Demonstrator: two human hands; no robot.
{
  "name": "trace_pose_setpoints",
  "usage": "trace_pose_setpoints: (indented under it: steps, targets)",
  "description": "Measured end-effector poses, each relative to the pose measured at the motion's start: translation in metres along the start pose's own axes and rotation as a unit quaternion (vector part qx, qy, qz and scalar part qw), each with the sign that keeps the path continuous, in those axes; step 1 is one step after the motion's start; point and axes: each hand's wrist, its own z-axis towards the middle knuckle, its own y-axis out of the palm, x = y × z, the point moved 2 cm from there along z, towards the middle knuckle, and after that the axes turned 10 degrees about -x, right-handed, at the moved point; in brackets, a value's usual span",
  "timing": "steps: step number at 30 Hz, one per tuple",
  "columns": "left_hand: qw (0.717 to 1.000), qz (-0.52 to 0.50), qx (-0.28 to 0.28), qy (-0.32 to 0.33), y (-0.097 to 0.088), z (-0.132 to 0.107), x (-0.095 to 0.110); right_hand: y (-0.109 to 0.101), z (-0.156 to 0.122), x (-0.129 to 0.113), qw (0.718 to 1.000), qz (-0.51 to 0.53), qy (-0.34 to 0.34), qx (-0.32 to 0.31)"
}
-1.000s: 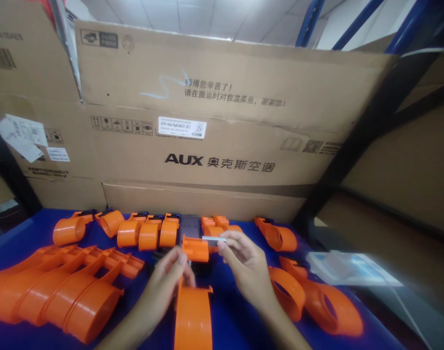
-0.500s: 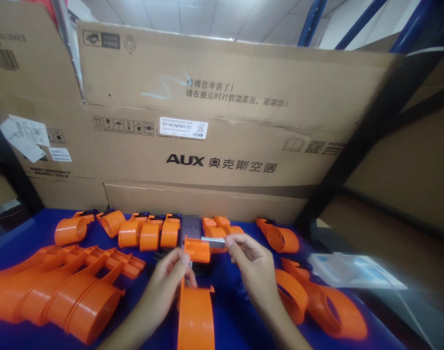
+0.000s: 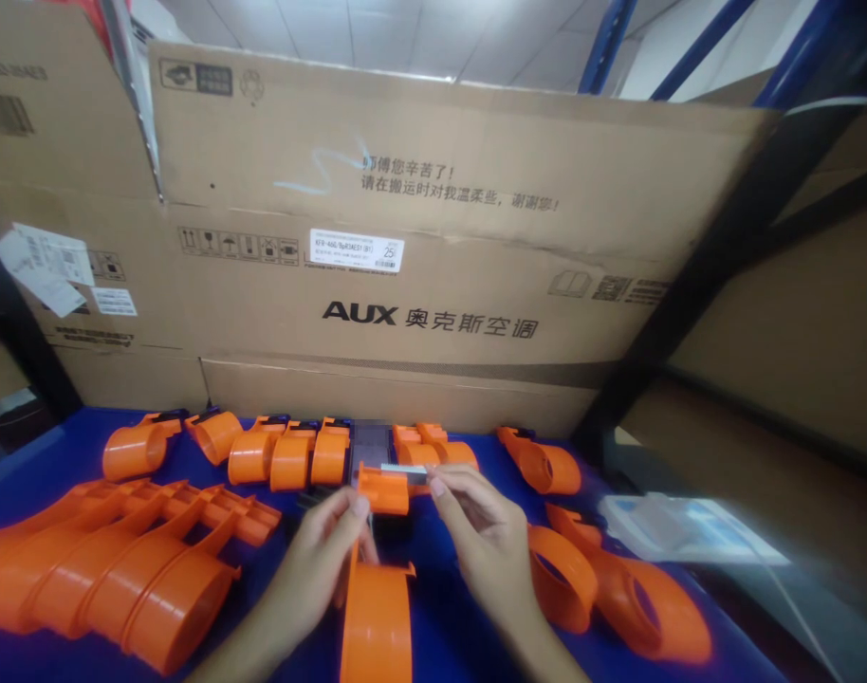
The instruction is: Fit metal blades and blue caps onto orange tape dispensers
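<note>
My left hand (image 3: pixel 328 543) is closed on an orange plastic ring part, pinching the neck by its small block-shaped end (image 3: pixel 383 490). The wide orange ring (image 3: pixel 377 617) of that part hangs below, toward me. Between thumb and fingertips, my right hand (image 3: pixel 487 524) pinches a small grey strip with a toothed edge (image 3: pixel 403 470). The strip lies along the top of the block; whether it sits inside a slot there I cannot tell. Behind the block, a dark flat case (image 3: pixel 371 446) lies on the blue surface.
Left, several orange ring parts (image 3: pixel 184 607) lie nested in a row. Along the back stand several more with dark pieces on top (image 3: pixel 289 460). Other orange rings (image 3: pixel 654 607) lie right, near a clear plastic bag (image 3: pixel 690 526). A large cardboard box (image 3: pixel 433 379) walls off the back.
My right hand has moved slightly left, carrying the toothed strip further over the orange block. My left hand keeps its hold, almost still.
</note>
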Motion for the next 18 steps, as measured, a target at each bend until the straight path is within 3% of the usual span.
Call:
trace_pose_setpoints:
  steps: [10, 18]
  targets:
    - [0.999, 0.036, -0.023, 0.004, 0.000, 0.002, 0.000, 0.005, -0.004, -0.017, 0.993, -0.095, -0.051, -0.054]
    - [1.000, -0.002, 0.004, 0.025, -0.003, 0.003, -0.001, 0.002, 0.000, -0.015, 0.982, -0.151, -0.070, -0.086]
